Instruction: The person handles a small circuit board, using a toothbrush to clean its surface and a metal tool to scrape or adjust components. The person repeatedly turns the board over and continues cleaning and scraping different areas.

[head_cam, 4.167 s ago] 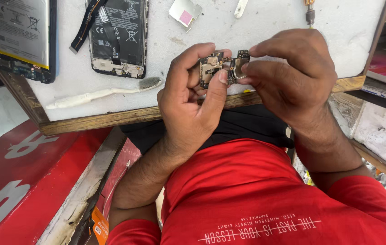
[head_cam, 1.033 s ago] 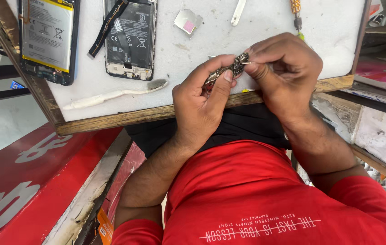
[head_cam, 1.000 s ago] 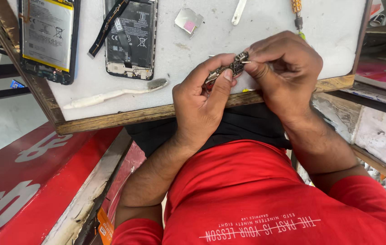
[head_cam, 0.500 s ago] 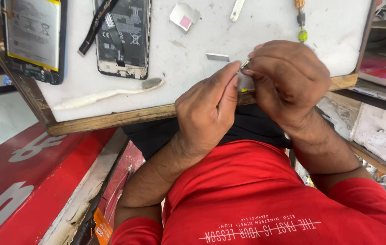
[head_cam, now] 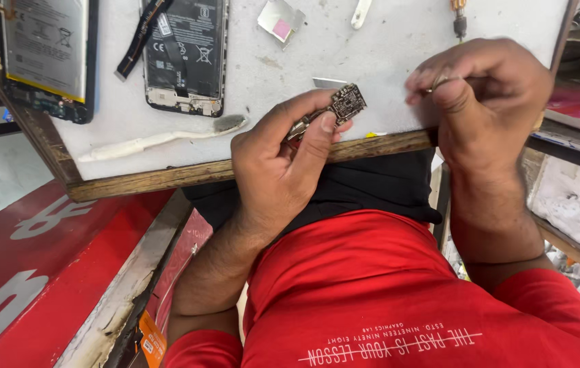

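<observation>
Your left hand (head_cam: 283, 163) pinches a small brown circuit board (head_cam: 346, 103) between thumb and forefinger, holding it just above the near edge of the desk (head_cam: 385, 61), near the middle. Your right hand (head_cam: 484, 88) is curled nearly closed to the right of it, apart from the board; something small and thin seems nipped between its thumb and fingertip, but you cannot tell what.

On the white desk top, far left, lies a phone battery (head_cam: 44, 48) with a pale grey label bordered by a yellow strip along its near side. Right of it sits an opened phone (head_cam: 184, 54), back removed, dark inside with small white printed marks and a black strip running across it. A white spudger (head_cam: 160, 140) lies near the wooden edge. Farther back, a small silver square piece with a pink patch (head_cam: 280, 19) rests beside a white tool (head_cam: 360, 12) and a screwdriver tip (head_cam: 459, 20).

Low at left stands a red sign (head_cam: 24, 272) with large white characters.
</observation>
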